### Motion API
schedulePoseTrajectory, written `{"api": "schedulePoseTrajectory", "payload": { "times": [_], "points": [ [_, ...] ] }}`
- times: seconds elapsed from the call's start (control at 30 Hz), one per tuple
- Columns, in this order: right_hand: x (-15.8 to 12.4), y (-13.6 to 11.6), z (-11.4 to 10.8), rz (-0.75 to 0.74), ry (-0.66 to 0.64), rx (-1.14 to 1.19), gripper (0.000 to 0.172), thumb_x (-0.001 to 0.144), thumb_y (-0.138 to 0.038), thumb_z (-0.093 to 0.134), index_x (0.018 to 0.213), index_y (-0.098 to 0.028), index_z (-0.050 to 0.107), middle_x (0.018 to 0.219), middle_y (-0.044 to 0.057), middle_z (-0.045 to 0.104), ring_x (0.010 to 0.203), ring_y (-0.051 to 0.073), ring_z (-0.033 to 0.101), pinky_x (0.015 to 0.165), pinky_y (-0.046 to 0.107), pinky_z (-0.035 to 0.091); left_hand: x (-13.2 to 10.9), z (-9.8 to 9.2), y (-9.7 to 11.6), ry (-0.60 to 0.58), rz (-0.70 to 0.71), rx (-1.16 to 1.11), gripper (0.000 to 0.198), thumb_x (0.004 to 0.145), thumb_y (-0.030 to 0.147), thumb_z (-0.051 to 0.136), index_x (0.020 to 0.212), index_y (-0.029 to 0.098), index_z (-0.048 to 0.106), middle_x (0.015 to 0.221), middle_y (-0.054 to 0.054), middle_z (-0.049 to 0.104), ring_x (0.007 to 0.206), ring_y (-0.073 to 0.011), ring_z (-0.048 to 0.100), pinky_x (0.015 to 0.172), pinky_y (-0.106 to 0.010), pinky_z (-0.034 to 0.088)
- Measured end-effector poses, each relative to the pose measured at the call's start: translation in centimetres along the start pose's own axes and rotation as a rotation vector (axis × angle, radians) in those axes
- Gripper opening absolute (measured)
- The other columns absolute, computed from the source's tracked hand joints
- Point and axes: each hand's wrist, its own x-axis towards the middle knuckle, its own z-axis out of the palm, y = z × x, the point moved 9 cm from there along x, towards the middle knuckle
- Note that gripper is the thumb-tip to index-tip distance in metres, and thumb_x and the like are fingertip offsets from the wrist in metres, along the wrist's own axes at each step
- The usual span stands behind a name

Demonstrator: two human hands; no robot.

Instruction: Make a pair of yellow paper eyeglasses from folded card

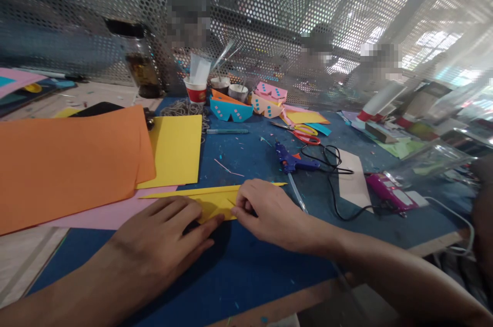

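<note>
A folded piece of yellow paper (217, 204) lies low on the blue table in front of me, with a long thin pointed strip along its far edge. Over its left part my left hand (162, 237) is closed, fingers curled on top and thumb along the near edge. My right hand (267, 209) pinches the paper's right part, with knuckles bent and fingertips pressed on it. The fingers partly hide the paper. Just beyond my right hand lies a blue glue gun (295, 158) with a clear glue stick (297, 193) at its rear.
Orange sheets (73, 162), a yellow sheet (177, 150) and pink paper lie left. Paper glasses (231, 110), paper cups (196, 92) and a jar (140, 62) stand near the perforated metal screen (246, 24). Scissors (298, 131), a black cord and a magenta power strip (391, 193) lie right.
</note>
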Motion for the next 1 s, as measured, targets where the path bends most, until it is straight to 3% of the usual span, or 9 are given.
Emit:
{"api": "schedulePoseTrajectory", "payload": {
  "times": [0.33,0.57,1.0],
  "points": [
    [0.1,0.0,0.1,0.018,-0.012,-0.030,0.020,0.101,-0.016,0.068,0.085,-0.020,0.057,0.085,0.000,0.063,0.079,0.017,0.053,0.073,0.031,0.035,0.6,0.0,0.3,-0.035,0.044,0.033,0.027,0.114,0.027,0.050,0.125,0.020,0.074,0.095,-0.007,0.072,0.088,-0.0293,0.067,0.076,-0.044,0.055],
    [0.2,-0.1,0.0,0.014,-0.006,-0.044,0.020,0.101,-0.015,0.067,0.085,-0.021,0.056,0.085,0.000,0.062,0.080,0.017,0.054,0.073,0.031,0.035,-0.2,0.7,-0.2,-0.024,-0.029,-0.003,0.028,0.113,0.031,0.052,0.128,0.024,0.074,0.098,-0.007,0.071,0.092,-0.0280,0.065,0.083,-0.042,0.052],
    [0.2,-0.2,0.1,0.020,-0.006,-0.058,0.021,0.099,-0.013,0.066,0.084,-0.021,0.055,0.084,0.000,0.062,0.078,0.016,0.053,0.071,0.031,0.033,0.1,0.4,0.1,-0.015,-0.032,0.000,0.034,0.115,0.033,0.045,0.124,0.025,0.077,0.093,-0.007,0.070,0.087,-0.0294,0.066,0.079,-0.043,0.051]
  ]
}}
